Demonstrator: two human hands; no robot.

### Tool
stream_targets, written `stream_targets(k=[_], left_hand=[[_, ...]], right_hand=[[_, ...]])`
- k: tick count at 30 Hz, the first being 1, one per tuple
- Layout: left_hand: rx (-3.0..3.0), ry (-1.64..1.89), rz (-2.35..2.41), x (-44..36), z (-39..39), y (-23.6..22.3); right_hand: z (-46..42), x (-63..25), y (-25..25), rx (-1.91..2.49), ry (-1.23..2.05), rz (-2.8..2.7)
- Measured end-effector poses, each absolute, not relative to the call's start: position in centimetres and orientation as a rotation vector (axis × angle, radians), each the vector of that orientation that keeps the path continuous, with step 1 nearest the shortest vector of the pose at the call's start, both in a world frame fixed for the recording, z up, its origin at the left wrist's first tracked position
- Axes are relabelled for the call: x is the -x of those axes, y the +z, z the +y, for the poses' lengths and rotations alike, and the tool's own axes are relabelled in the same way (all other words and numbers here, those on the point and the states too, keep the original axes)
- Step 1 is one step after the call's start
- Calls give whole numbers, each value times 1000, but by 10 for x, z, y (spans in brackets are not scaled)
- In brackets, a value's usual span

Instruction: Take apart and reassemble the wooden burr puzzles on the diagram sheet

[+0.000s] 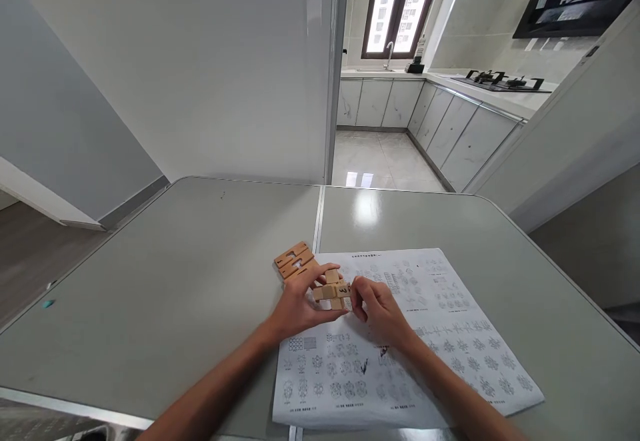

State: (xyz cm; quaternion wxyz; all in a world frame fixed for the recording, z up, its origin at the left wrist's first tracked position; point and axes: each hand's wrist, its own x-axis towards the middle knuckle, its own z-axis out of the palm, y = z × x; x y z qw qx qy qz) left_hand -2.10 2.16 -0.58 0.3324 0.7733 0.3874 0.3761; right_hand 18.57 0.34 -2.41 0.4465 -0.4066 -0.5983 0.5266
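Between my hands is a cross-shaped wooden block puzzle (330,291), built from interlocking bars, one of them marked with a dark "3". My left hand (295,304) grips it from the left, thumb below and fingers above. The fingers of my right hand (375,302) pinch the end of the numbered bar on the right side; the fingertips partly hide that end. Under both hands lies a large paper sheet (410,388) printed with rows of small puzzle diagrams. Just behind my left hand, a slotted wooden board (294,259) rests on the table, its lower part covered by that hand.
The grey-green table (150,308) has a metal seam (318,218) down its middle. A small teal bit (48,304) sits near the left edge. Beyond the table stand a white wall panel (225,68) and a kitchen with a gas stove (505,82).
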Motion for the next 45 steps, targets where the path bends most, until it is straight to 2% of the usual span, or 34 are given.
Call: stream_targets(k=[7, 14, 27, 39, 45], left_hand=[[-1710, 973, 927, 24, 25, -3], [-1687, 948, 866, 25, 29, 0], [-1596, 877, 870, 20, 26, 0], [-1467, 957, 806, 23, 30, -9], [-1397, 888, 823, 25, 30, -8]], right_hand=[[8, -187, -17, 936, 1341, -1359], [5, -183, -13, 902, 1441, -1540], [6, -183, -16, 887, 1594, -1375], [6, -178, -16, 832, 1548, -1315], [6, -180, -24, 805, 1584, -1262]])
